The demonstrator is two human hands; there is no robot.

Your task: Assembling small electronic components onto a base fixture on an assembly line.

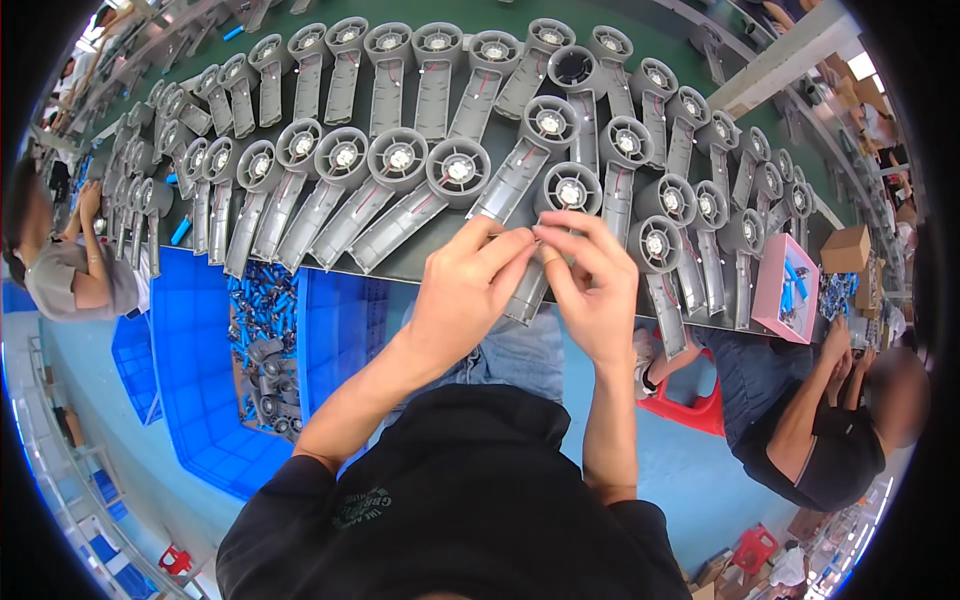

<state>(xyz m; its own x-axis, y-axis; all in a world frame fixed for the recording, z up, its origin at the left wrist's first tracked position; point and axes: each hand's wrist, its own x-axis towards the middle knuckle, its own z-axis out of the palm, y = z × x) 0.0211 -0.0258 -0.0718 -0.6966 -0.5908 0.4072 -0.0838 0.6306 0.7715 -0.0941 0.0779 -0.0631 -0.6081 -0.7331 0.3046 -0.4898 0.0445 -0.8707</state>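
My left hand point(474, 278) and my right hand point(592, 280) meet at the front edge of the bench, over one grey handheld fan housing point(572, 190). Its round head with a pale motor hub points away from me, and its open handle runs toward me beneath my fingers. Both hands are closed in pinches, fingertips almost touching near the top of the handle. Whatever small thing lies between the fingertips is hidden. Just left lies another fan housing point(458, 172), its handle slanting toward the near edge.
Rows of similar fan housings cover the dark green bench point(400, 262). A blue bin point(200, 400) with blue cylindrical cells and grey parts stands at lower left. A pink box point(770, 285) sits at right. Co-workers sit on both sides, one near a red stool point(690, 405).
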